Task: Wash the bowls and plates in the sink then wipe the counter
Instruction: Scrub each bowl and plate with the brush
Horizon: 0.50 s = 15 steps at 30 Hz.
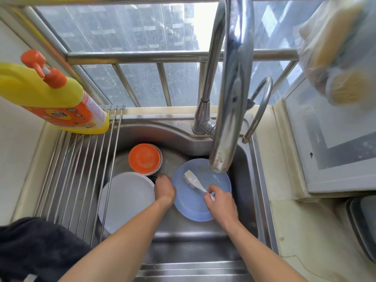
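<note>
I'm in the washing step, down in the sink [247, 180], scrubbing the blue plate [191, 200], and no water is showing from the big tap [227, 98] above it. The worktop wipe is a long way off yet, I'd say, with the other dishes apparently untouched.

The white plate [126, 198] is the biggest piece, lying on the left of the basin, partly under the bars of the drying rack [81, 171]. The blue plate sits right of centre, tipped up a little toward me, its far edge under the spout. It looks like smooth plastic, with faint streaks of residue on its far half, so that's where the bristles need to go. The orange bowl [144, 158] is at the far side, stacked in another bowl, a smear of something pale in its bottom.

My left hand [165, 189] grips the plate's left rim, fingers curled over the edge. My right hand [220, 201] pinches the handle end of the white brush [196, 183], whose head lies bristles-down on the plate's middle.

Next I'll want firm strokes across those streaks, holding the rim tight because wet plastic slips, then a rinse, I reckon. Yellow detergent bottle [50, 98] stands far left on the rack.
</note>
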Available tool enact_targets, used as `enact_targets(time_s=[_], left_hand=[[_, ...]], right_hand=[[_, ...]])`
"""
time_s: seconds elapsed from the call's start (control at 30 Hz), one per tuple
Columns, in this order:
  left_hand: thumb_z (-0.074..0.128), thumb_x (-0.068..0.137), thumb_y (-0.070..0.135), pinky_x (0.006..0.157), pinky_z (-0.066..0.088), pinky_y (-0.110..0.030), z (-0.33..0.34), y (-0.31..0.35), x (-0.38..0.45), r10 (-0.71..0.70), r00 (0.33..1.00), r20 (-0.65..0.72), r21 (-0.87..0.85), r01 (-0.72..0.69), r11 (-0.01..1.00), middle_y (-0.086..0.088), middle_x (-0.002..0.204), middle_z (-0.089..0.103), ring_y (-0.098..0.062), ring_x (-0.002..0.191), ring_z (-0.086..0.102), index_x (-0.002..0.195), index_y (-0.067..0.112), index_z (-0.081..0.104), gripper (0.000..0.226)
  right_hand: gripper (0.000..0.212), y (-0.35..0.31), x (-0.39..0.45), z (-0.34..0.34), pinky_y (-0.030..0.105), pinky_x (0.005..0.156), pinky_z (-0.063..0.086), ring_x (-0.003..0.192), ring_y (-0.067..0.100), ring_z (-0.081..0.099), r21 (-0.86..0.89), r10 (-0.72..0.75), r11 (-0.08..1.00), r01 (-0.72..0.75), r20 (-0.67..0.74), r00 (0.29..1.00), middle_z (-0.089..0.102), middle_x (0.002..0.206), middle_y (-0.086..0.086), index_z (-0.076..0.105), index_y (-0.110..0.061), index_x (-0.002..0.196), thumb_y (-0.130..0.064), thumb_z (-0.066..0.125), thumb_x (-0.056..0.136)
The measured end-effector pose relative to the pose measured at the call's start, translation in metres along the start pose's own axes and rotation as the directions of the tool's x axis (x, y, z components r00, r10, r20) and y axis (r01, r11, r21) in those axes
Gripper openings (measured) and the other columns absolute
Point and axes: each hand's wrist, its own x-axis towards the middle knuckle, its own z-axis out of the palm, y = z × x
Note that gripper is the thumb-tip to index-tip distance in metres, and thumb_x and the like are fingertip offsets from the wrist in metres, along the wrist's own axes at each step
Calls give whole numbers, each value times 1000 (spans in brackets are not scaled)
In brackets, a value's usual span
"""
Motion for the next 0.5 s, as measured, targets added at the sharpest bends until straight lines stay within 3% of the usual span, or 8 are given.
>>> enact_targets(time_s=[0.27,0.5], left_hand=[[69,88,21,75,41,-27,-11,13,2,-167,983,78,-85,174,981,-14,117,67,-31,109,64,107,5,71,25],[76,82,28,73,44,-27,-18,17,-5,-205,975,86,-183,217,959,-14,110,70,-30,104,66,101,2,72,32]], right_hand=[[13,-3,1,-3,30,51,38,63,18,54,5,13,1000,-13,10,1000,56,68,-2,56,-25,92,-35,50,97],[12,-4,-2,-6,33,53,42,63,22,57,38,38,999,-37,-12,999,58,68,1,54,-25,88,-34,50,96]])
